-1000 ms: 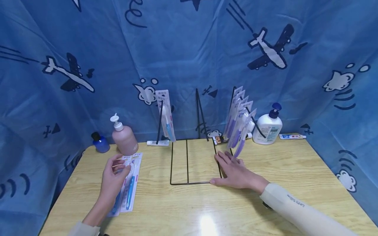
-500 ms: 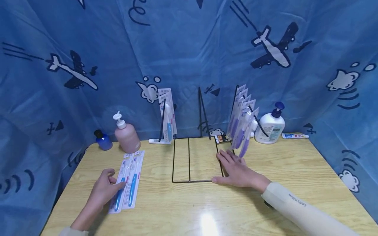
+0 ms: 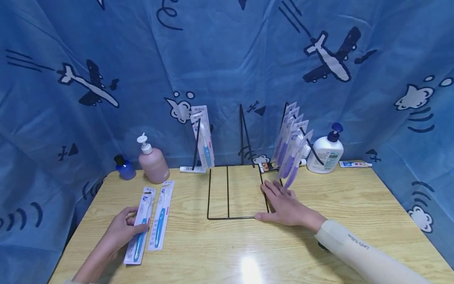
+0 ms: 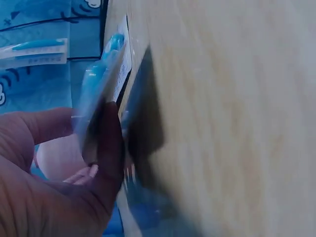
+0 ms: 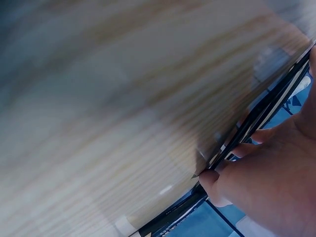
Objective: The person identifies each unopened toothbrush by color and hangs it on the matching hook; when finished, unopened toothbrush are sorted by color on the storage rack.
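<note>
Between the thumb and fingers of my left hand (image 3: 118, 232) is a packaged blue toothbrush (image 3: 138, 249), tilted; in the left wrist view the toothbrush pack (image 4: 95, 81) stands off the tabletop with a shadow beside it. Just to its right, another packaged blue toothbrush (image 3: 160, 221) lies flat on the table. My right hand (image 3: 283, 206) rests on the right side of a black wire rack (image 3: 228, 193), fingers spread over the base. Blue toothbrush packs (image 3: 205, 148) hang on the rack's left hook, and several purple toothbrush packs (image 3: 290, 161) on the right one. The middle hook (image 3: 247, 136) is bare.
Behind the left hand stand a pink pump bottle (image 3: 154, 165) and a small blue bottle (image 3: 125, 169). A white pump bottle (image 3: 325, 156) is at the back right. Toothpaste tubes (image 3: 356, 164) lie along the back edge, before a blue curtain (image 3: 227, 59).
My left hand moved down onto the left toothbrush pack, gripped it and shifted it left, away from the other pack. The right hand stays on the rack.
</note>
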Demonstrator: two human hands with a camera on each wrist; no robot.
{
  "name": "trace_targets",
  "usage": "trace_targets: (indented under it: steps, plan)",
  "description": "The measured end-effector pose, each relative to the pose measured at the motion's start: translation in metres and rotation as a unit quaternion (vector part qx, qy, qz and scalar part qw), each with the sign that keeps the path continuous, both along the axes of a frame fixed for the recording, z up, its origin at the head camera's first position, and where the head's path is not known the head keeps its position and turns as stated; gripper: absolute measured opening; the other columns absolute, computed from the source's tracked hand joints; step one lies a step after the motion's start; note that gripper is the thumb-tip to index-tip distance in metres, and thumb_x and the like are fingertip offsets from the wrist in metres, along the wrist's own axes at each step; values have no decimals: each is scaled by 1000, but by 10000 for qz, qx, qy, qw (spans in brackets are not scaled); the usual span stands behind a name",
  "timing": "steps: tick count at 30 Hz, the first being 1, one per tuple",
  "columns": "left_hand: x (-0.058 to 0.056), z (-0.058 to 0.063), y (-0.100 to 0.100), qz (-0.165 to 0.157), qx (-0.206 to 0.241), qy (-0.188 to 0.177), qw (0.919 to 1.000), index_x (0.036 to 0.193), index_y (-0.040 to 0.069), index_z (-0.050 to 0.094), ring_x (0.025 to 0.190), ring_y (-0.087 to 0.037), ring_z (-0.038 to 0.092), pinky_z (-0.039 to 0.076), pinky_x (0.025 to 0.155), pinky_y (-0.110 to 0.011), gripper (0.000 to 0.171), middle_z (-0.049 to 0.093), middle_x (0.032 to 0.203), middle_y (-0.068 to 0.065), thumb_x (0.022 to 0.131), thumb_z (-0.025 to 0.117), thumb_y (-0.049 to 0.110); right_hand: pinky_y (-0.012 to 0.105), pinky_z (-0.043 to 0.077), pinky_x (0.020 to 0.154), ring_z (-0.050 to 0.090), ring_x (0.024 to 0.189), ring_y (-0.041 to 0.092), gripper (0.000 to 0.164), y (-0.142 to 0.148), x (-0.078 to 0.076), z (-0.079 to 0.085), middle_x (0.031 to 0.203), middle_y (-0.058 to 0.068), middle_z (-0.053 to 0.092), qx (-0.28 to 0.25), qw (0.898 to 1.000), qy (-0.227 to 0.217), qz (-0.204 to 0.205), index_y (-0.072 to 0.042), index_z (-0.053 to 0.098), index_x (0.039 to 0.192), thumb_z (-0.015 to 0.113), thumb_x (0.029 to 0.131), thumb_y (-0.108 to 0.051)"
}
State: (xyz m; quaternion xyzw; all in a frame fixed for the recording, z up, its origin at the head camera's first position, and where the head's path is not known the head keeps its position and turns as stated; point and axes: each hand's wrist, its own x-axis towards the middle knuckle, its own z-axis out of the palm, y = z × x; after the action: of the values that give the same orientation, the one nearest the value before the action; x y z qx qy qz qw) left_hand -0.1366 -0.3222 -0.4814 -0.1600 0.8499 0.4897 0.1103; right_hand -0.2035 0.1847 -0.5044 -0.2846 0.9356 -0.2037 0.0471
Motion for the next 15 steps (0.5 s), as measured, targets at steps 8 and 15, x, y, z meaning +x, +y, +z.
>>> trace_targets:
  steps: [8, 15]
  plan:
    - [9, 7, 13, 643, 1180, 406, 9901, 171, 12, 26, 96, -15, 75, 59, 74, -33, 88, 70, 141, -20, 102, 81, 13, 91, 21, 107, 20, 157, 60, 107, 1, 0, -1, 174, 30, 25, -31, 10000, 24, 28, 5, 32, 168, 67, 100, -70]
    - [17, 20, 42, 813, 1849, 1265, 9712, 163, 22, 35, 102, -10, 76, 62, 78, -31, 74, 68, 146, -15, 104, 76, 6, 85, 30, 104, 19, 158, 57, 107, 2, -1, -1, 174, 29, 25, 22, 10000, 31, 61, 5, 31, 168, 65, 100, -71]
